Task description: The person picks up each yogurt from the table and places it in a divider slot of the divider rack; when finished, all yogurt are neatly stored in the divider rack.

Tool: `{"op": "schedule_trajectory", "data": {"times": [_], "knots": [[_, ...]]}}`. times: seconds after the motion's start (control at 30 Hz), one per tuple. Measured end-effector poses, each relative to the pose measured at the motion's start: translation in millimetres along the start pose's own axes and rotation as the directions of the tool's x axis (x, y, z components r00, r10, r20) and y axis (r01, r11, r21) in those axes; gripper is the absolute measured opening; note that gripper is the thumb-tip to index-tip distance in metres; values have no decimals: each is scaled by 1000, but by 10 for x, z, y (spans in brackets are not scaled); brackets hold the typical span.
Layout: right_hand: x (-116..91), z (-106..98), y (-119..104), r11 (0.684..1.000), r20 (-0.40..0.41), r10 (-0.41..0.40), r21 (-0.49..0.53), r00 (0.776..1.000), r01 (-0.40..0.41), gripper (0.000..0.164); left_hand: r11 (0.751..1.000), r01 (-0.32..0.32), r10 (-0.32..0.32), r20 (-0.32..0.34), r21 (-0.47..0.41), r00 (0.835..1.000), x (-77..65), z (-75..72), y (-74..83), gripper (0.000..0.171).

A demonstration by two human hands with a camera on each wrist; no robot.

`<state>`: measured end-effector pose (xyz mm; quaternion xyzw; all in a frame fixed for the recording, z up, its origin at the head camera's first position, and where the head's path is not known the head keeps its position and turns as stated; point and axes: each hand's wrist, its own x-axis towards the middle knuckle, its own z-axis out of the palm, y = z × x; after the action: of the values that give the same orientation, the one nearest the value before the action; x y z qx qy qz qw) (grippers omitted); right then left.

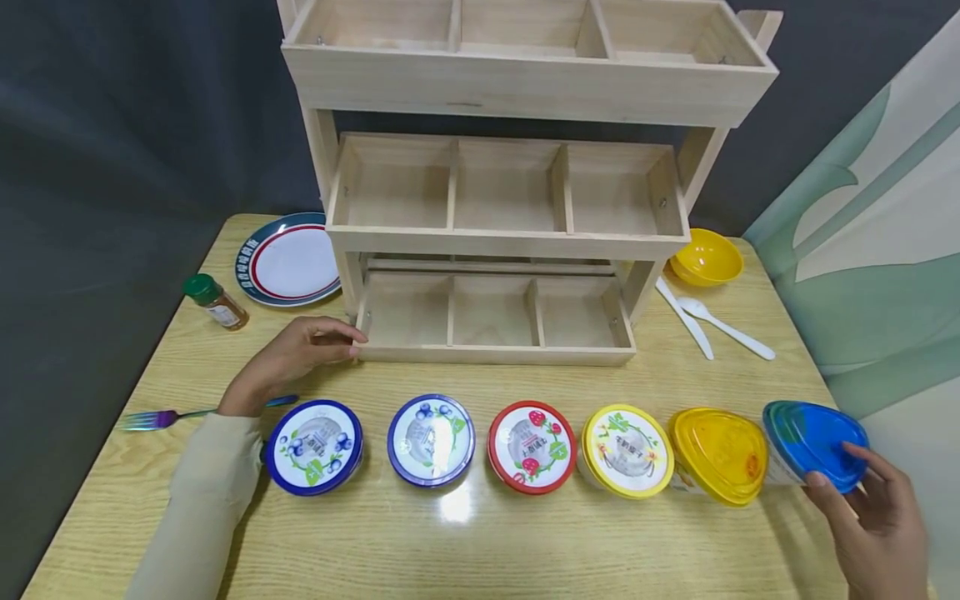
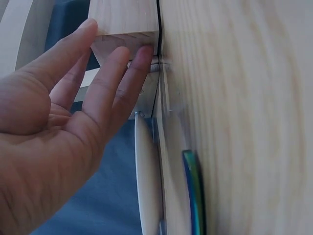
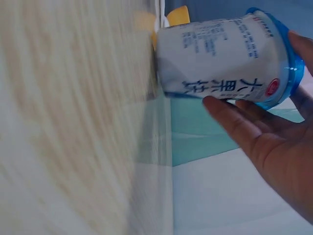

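Observation:
My left hand [image 1: 292, 358] is at the left end of the wooden rack's bottom tray [image 1: 495, 355], with fingertips right at its corner. In the left wrist view those fingers are extended, lightly bent, against the end of the wood. At the far right, my right hand [image 1: 881, 521] holds a blue-lidded yogurt cup [image 3: 220, 56] near its lid, thumb and fingers around the rim. Beside that cup stands a yellow cup with a rounded triangular lid [image 1: 716, 454]. Leftward in the row come round-lidded cups: yellow [image 1: 628, 452], red [image 1: 532, 447], and two blue ones [image 1: 431, 440].
The three-tier rack [image 1: 510, 242] has divided compartments. A plate [image 1: 292, 258] and a green-capped spice jar [image 1: 217, 302] stand on its left. A fork [image 1: 161, 418] lies beneath my left forearm. On the right are a yellow bowl [image 1: 707, 257], white knife [image 1: 686, 321] and white spoon [image 1: 727, 327].

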<state>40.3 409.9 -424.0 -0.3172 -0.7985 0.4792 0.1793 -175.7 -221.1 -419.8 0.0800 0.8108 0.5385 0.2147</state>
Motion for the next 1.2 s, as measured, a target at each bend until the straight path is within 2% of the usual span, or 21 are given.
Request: {"op": "schedule_trajectory", "data": {"times": [0.23,0.33,0.47,0.63,0.7,0.97,1.13,1.2], "knots": [[46,-77,-177,994,-28,0,111,1000,3,61,1000,2,-2,-3,0,1000,17,9,2,29],[101,-130,-263,993,-14,-53,107,998,55,63,1000,0,0,-4,11,1000,15,1,-2,29],[180,-154,-417,970,19,-125,212,992,118,64,1000,1,-1,-7,18,1000,11,-15,-7,29],[255,-130,-692,971,-11,-213,105,977,213,65,1000,5,-5,-5,12,1000,0,-26,-6,29],[274,-114,-808,968,-26,-249,31,968,250,66,1000,6,-6,-5,11,1000,-5,-26,-7,30],[339,-40,-1216,922,-4,-378,82,926,377,66,1000,0,0,-1,5,1000,-16,-19,-27,29],[386,36,-1431,882,28,-445,186,895,432,66,1000,-9,9,3,-6,1000,-11,-12,-28,29],[394,74,-1526,867,42,-452,254,891,428,65,1000,-10,10,3,-5,1000,-6,-6,-25,29]]}}
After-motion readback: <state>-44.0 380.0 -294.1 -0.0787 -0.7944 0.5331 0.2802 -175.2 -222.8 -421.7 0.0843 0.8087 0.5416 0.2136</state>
